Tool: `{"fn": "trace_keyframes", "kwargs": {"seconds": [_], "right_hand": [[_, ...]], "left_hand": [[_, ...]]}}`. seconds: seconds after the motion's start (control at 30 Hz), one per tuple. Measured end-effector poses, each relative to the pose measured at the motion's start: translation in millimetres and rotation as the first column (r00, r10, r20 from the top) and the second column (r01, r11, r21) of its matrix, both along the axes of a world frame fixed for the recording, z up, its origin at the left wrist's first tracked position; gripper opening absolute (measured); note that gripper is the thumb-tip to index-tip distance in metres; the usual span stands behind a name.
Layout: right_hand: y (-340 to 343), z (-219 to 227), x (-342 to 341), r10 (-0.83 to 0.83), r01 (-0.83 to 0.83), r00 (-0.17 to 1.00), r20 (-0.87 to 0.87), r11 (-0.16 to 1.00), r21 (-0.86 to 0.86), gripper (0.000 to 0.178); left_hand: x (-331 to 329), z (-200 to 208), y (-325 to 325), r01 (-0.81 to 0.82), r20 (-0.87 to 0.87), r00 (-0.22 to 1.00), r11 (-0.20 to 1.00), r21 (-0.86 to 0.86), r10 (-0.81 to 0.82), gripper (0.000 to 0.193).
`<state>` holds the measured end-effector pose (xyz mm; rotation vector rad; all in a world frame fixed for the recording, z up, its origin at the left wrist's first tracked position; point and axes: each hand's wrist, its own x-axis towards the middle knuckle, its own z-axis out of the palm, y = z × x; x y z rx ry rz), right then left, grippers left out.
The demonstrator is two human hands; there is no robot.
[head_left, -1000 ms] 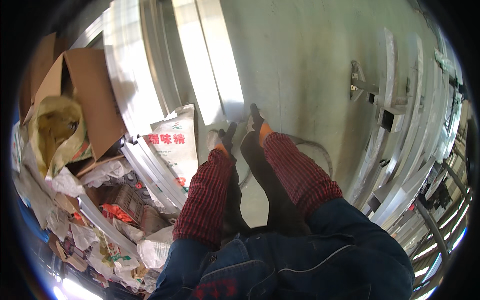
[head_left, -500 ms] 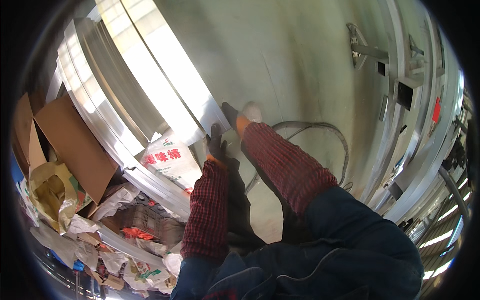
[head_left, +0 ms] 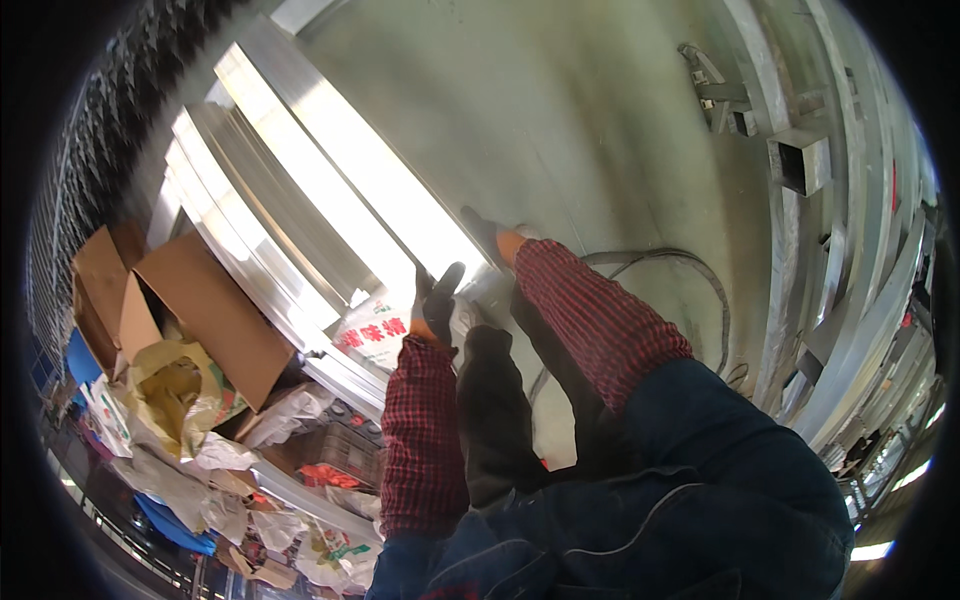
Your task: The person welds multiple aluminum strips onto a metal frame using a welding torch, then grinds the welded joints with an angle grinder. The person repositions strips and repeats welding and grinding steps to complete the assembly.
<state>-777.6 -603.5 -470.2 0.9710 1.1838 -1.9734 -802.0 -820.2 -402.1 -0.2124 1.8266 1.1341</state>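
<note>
A long, shiny metal profile (head_left: 350, 160) slants from the upper left to its near end in front of my legs. My left hand (head_left: 434, 308), in a dark glove with orange at the wrist, grips that near end, thumb lying on top and fingers along the left edge. My right hand (head_left: 492, 236), gloved alike, is closed against the right edge close to the same end; its fingertips are partly hidden. Left of the profile lie more long metal profiles (head_left: 265, 190). Below my left hand rests a white sack (head_left: 375, 332) with red print.
At the left stands an opened cardboard box (head_left: 210, 300), with a yellowish bag (head_left: 172, 390), crumpled plastic and a grey crate (head_left: 345, 455) nearby. A dark hose (head_left: 715, 285) curls on the greenish floor (head_left: 580, 130). Square metal tubes (head_left: 803, 160) jut out at the right.
My view has tilted, bringing the profile's far end and a dark bristly mass at upper left into the picture. Both hands remain at the profile's near end.
</note>
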Motion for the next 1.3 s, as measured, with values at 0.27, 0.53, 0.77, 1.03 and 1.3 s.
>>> {"fn": "trace_keyframes", "kwargs": {"seconds": [0.27,0.53,0.77,1.03,1.3], "right_hand": [[-16,53,-7,0.144,-0.14,0.99,0.013,0.929,0.343,0.079],[-15,198,132,0.318,-0.004,0.927,-0.197,0.536,0.844,0.037],[16,298,232,-0.105,0.161,0.987,-0.123,0.554,0.817,0.059],[15,445,369,-0.59,0.579,0.74,-0.322,0.315,0.752,0.074],[-39,531,516,-0.636,0.682,0.616,-0.464,0.137,0.718,0.049]], "left_hand": [[-49,71,19,0.474,-0.445,0.719,0.845,-0.248,-0.534,0.069],[28,165,10,0.584,-0.638,0.596,0.809,-0.073,-0.488,0.077],[90,303,101,0.695,-0.523,0.677,0.684,0.222,-0.518,0.064],[219,401,125,0.329,-0.035,0.891,0.592,0.735,-0.452,0.066],[342,459,116,0.396,-0.069,0.766,0.384,0.834,-0.639,0.07]]}}
